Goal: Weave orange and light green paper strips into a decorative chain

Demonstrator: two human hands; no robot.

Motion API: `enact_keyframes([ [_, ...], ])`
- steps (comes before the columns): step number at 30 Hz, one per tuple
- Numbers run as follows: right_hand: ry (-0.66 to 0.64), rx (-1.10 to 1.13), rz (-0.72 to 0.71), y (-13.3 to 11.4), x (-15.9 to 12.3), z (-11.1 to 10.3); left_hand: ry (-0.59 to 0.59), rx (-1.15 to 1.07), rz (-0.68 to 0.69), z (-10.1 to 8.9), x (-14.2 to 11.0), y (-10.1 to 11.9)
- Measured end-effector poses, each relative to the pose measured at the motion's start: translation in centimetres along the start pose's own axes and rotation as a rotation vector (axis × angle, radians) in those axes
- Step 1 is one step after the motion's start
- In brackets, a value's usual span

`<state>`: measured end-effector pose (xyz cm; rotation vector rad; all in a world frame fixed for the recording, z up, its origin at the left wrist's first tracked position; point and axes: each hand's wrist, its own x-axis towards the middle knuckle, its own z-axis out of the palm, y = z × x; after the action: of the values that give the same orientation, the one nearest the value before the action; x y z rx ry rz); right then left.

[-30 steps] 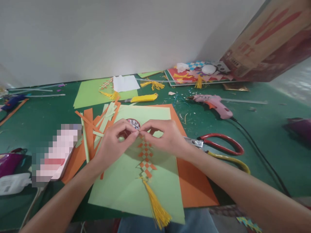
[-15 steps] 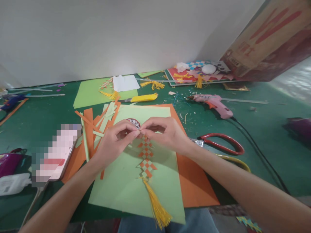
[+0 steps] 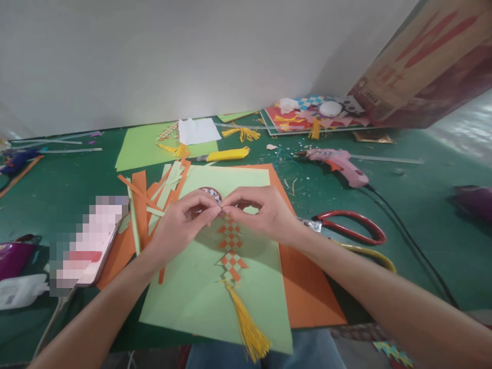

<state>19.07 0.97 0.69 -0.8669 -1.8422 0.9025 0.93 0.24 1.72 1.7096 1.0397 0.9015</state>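
Note:
A woven paper ornament (image 3: 231,246) in orange and light green runs down from my fingertips over a light green sheet (image 3: 207,302). A yellow tassel (image 3: 248,323) hangs from its lower end. My left hand (image 3: 188,223) is closed in a pinch at the ornament's top end. Tip to tip with it, my right hand (image 3: 263,210) pinches at the same spot. The small part between the fingertips is mostly hidden. Just behind the fingers shows a round, dark-rimmed thing with white bits (image 3: 211,193), partly covered by my left hand.
Paper strips (image 3: 142,205) and a phone (image 3: 92,241) lie to the left. Beyond the sheet is a yellow utility knife (image 3: 228,154). On the right are red-and-yellow-handled scissors (image 3: 353,225) and a pink glue gun (image 3: 338,166) with its cord. A printed bag (image 3: 418,72) stands behind.
My right hand and forearm have shifted very slightly, covering more of the scissors than one second ago. Both pinches stay at the ornament's top; the ornament and tassel have not visibly moved.

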Motion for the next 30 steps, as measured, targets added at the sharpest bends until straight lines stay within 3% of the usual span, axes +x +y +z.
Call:
enact_keyframes([
  [30,0.015,0.034,0.025,-0.06,-0.10,0.17,-0.020,-0.072,-0.051,-0.02,0.08,-0.26],
])
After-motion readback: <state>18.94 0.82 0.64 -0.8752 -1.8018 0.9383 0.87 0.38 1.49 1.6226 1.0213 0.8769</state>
